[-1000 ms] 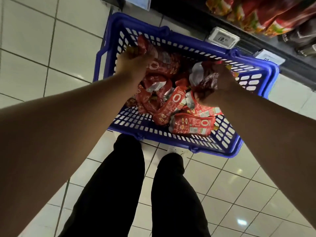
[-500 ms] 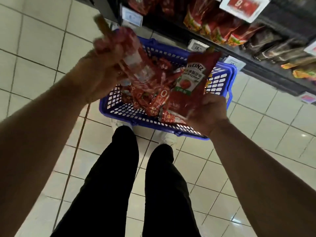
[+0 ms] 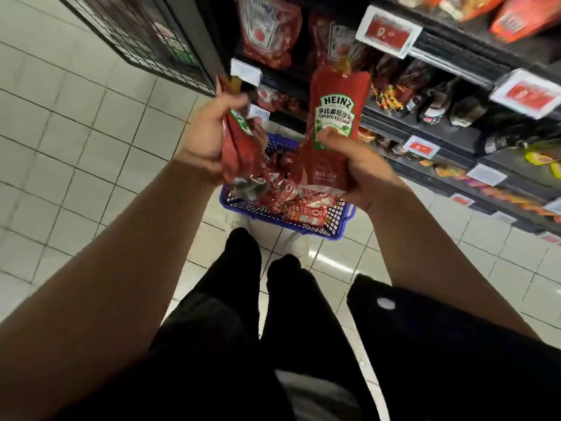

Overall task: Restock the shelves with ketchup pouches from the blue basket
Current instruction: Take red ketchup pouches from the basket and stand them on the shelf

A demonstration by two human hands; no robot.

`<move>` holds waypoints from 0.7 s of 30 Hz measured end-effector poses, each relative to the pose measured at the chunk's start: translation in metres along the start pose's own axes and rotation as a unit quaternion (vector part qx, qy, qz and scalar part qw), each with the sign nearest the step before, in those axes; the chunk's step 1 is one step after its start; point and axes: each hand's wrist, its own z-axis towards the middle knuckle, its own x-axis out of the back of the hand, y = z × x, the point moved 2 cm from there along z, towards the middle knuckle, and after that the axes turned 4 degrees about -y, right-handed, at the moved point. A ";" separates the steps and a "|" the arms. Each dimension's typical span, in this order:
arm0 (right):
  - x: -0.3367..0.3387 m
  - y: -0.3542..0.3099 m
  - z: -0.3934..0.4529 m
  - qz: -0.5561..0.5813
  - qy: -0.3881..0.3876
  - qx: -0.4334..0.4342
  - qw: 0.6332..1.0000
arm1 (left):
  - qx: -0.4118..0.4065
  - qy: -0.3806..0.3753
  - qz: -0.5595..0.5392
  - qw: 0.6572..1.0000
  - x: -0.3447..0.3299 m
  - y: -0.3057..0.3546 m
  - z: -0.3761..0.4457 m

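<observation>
Both hands are closed on ketchup pouches above the blue basket: the right hand wraps the lower half of an upright Heinz pouch, thumb pressed on its green label, while the left hand clamps what looks like two or more pouches bunched together, though blur and the fist hide the exact count. That bundled left grip is the likely weak spot: the slick foil packs could slide against each other and one might drop back toward the basket or onto the tiles beside it. Beneath the hands, more pouches lie heaped in the basket. Beyond the basket, the dark shelves already carry matching pouches hanging above, with price tags along the edges.
</observation>
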 end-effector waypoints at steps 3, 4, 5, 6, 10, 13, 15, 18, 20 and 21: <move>-0.007 -0.014 -0.047 -0.054 0.024 0.012 0.998 | 0.066 0.014 0.083 0.994 -0.025 -0.002 -0.035; -0.009 -0.018 -0.061 -0.051 0.028 0.011 0.998 | 0.102 0.013 0.103 0.989 -0.031 -0.002 -0.046; -0.011 -0.021 -0.075 -0.032 0.026 0.006 0.999 | 0.134 0.026 0.122 0.983 -0.037 -0.001 -0.057; -0.013 -0.024 -0.088 -0.007 0.020 0.002 1.000 | 0.155 0.040 0.140 0.977 -0.044 0.000 -0.069; -0.018 -0.041 -0.126 0.025 -0.018 0.014 0.999 | 0.178 0.048 0.202 0.962 -0.068 0.003 -0.101; -0.025 -0.062 -0.144 -0.050 -0.012 0.066 0.996 | 0.165 0.019 0.252 0.953 -0.090 0.014 -0.118; -0.033 -0.078 -0.153 -0.070 -0.005 0.095 0.993 | 0.126 0.013 0.267 0.955 -0.104 0.025 -0.128; -0.048 -0.105 -0.166 -0.076 0.005 0.134 0.988 | 0.037 -0.012 0.286 0.957 -0.129 0.046 -0.141; -0.061 -0.125 -0.175 -0.069 0.012 0.173 0.982 | -0.029 -0.032 0.293 0.955 -0.147 0.065 -0.150; -0.070 -0.135 -0.180 -0.071 0.007 0.195 0.978 | -0.058 -0.041 0.298 0.952 -0.156 0.075 -0.155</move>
